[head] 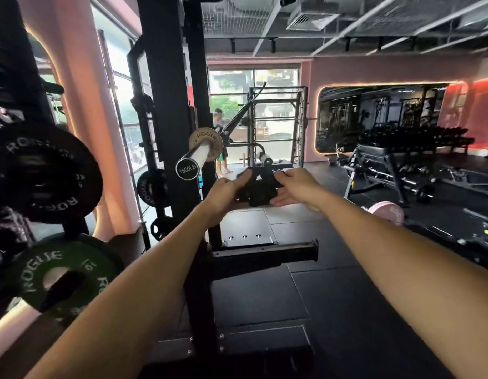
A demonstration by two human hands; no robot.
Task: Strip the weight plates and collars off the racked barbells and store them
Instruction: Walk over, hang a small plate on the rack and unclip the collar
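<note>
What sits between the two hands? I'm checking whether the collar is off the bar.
In the head view, a black collar sits between the left hand and right hand, off the bar.

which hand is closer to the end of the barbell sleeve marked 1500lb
Left. The left hand grips the black collar just right of and below the sleeve end; the right hand holds the collar's far side, farther from the barbell.

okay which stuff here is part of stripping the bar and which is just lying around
Job: black collar, held by left hand and right hand; barbell sleeve with small tan plate; stored green plate.
Lying about: pink plate on the floor, bench.
</note>
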